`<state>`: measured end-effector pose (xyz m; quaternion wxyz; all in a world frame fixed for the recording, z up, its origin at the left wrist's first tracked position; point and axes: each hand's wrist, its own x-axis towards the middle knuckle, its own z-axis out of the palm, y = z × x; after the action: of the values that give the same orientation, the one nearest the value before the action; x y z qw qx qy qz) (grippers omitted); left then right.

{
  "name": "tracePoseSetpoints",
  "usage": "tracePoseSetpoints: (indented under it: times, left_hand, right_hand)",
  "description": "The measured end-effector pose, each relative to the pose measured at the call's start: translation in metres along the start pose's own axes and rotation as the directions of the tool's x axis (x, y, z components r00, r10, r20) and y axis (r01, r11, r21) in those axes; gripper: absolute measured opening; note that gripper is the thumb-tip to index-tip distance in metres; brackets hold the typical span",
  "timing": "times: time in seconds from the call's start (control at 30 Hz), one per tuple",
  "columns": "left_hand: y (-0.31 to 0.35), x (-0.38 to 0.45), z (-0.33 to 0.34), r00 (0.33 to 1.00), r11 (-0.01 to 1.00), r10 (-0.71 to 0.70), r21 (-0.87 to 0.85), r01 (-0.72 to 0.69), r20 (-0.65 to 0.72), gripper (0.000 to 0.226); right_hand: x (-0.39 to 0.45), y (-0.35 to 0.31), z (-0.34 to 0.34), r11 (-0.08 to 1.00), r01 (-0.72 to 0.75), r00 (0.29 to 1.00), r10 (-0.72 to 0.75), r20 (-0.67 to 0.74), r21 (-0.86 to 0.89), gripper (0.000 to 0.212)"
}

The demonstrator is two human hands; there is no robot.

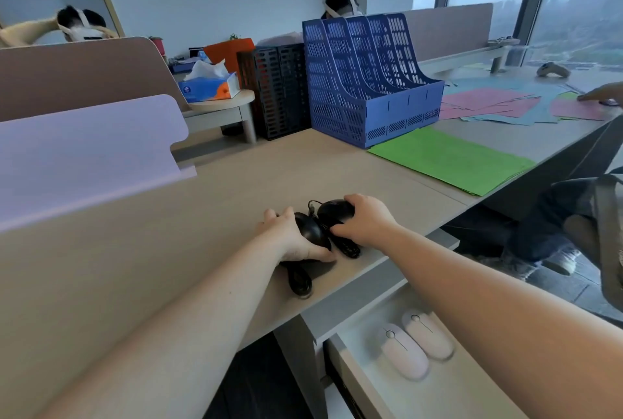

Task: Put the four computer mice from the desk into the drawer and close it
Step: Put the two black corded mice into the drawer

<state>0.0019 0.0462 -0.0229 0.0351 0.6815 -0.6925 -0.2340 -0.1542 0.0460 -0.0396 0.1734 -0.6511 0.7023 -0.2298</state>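
Two black wired mice sit on the worktop (168, 250) at its near edge: left hand (290, 236) clamped on one (312, 231), right hand (365, 221) on the other (333, 211). Risk: bundled cables (300, 278) may snag or dangle when lifted toward the open drawer (340, 361) at 5 o'clock, disturbing the two pale mice (403, 351) inside.

Two wired mice (320, 226) side by side at frame centre on desk (202, 216); two wireless mice (416, 342) lower right inside open drawer (448, 385), apparently touching.
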Motion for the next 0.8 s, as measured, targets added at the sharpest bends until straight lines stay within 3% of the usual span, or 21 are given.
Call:
tracePoseSetpoints:
  times: [0.13, 0.47, 0.67, 0.8]
  left_hand:
    - [0.006, 0.005, -0.002, 0.998, 0.995, 0.038, 0.085, -0.043, 0.057, 0.123]
    - [0.015, -0.003, 0.006, 0.999, 0.999, 0.044, 0.002, -0.044, -0.030, 0.092]
    - [0.038, -0.035, 0.013, 0.988, 0.991, 0.075, -0.097, -0.089, -0.133, 0.102]
    - [0.072, -0.070, 0.035, 0.988, 0.990, 0.120, -0.061, -0.127, -0.100, 0.104]
  right_hand:
    - [0.000, 0.006, -0.003, 1.000, -0.009, 1.000, 0.009, -0.012, 0.012, 0.044]
    - [-0.018, 0.024, -0.024, 0.998, -0.041, 0.998, 0.043, -0.047, 0.050, 0.054]
    - [-0.048, 0.034, -0.051, 0.995, -0.047, 0.994, 0.056, -0.096, 0.093, 0.052]
    - [-0.085, 0.057, -0.077, 0.993, -0.078, 0.989, 0.088, -0.123, 0.084, 0.054]
